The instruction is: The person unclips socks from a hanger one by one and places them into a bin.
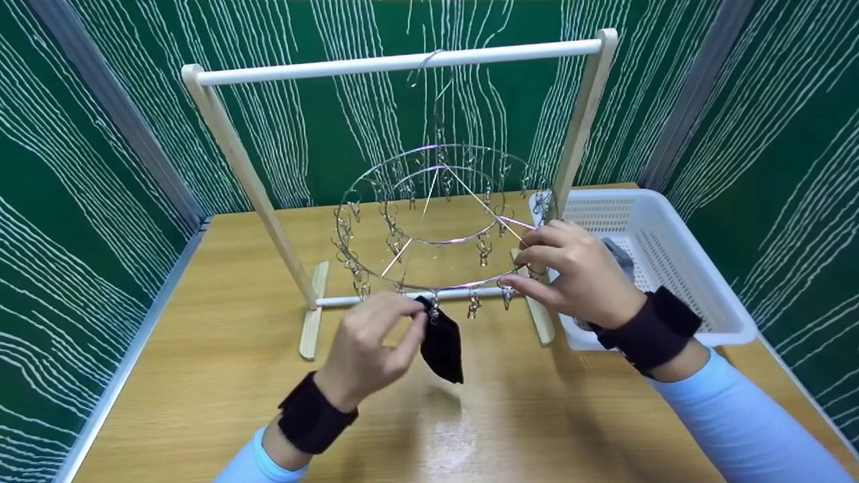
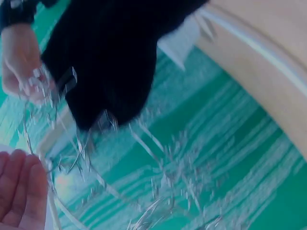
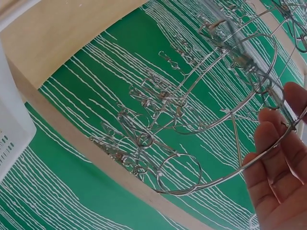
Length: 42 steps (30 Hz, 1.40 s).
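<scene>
A black sock-like cloth [image 1: 441,342] hangs from a metal clip at the front of a round wire clip hanger [image 1: 463,285]. My left hand [image 1: 372,339] is at the cloth's upper left edge, thumb and index fingertips right beside the clip. In the blurred left wrist view, the straight fingers [image 2: 24,191] show apart from the cloth [image 2: 115,62]. At the hanger's right side, my right hand [image 1: 570,268] holds the outer ring. The right wrist view shows its fingers [image 3: 268,153] behind the wire [image 3: 225,178] and the thumb opposite.
The hanger hooks over the white bar [image 1: 322,69] of a wooden-sided stand [image 1: 248,181]. Behind my right hand stands a white plastic basket [image 1: 704,288] with a grey cloth [image 1: 619,258] inside. Green walls with white streaks enclose the wooden table [image 1: 221,376].
</scene>
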Motion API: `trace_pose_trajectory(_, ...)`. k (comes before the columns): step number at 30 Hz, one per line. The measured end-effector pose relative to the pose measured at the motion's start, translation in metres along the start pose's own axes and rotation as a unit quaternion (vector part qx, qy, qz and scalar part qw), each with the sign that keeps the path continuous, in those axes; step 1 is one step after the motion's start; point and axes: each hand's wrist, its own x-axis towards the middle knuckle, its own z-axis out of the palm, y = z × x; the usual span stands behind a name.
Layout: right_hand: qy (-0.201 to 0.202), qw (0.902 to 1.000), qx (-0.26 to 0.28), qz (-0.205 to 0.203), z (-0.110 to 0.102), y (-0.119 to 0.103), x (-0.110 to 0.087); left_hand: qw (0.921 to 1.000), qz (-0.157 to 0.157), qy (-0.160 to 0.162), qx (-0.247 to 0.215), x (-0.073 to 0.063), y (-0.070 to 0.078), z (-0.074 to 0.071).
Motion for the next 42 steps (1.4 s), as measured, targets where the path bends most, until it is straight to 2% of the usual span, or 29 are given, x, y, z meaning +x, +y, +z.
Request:
trace_pose_trajectory(3,0.005,1.0,0.003,0.0,0.0,0.0,0.0,0.9997,-0.016,-0.018,-0.005,-0.004,0.006,0.008)
trace_pose_trajectory(7,0.006,1.0,0.002,0.0,0.0,0.0,-0.001,0.9969,-0.064,-0.045,0.008,-0.008,0.009,0.015)
trace_pose_trajectory(12,-0.001,1.0,-0.004,0.005,0.001,0.0,-0.001,0.9885,-0.124,-0.084,0.023,-0.012,0.012,0.02)
trace_pose_trajectory(16,-0.003,0.9999,-0.002,0.011,0.0,-0.001,-0.001,0.9818,-0.152,-0.106,0.041,-0.011,0.013,0.022)
trace_pose_trajectory(21,-0.004,0.9999,0.007,0.015,0.001,-0.001,-0.002,0.9797,-0.162,-0.105,0.053,-0.008,0.012,0.025)
trace_pose_trajectory(27,-0.007,0.9995,0.013,0.028,0.002,-0.002,-0.004,0.9779,-0.188,-0.087,0.028,-0.006,0.01,0.029)
trace_pose_trajectory(31,0.009,0.9993,0.013,0.032,0.001,-0.005,-0.007,0.9746,-0.205,-0.088,0.023,-0.004,0.009,0.03)
trace_pose_trajectory(38,0.067,0.9964,0.033,0.04,-0.001,-0.017,-0.011,0.9753,-0.199,-0.092,0.03,-0.001,0.008,0.031)
trace_pose_trajectory(42,0.059,0.9976,0.025,0.026,0.001,-0.025,-0.019,0.9761,-0.194,-0.092,0.034,-0.002,0.007,0.031)
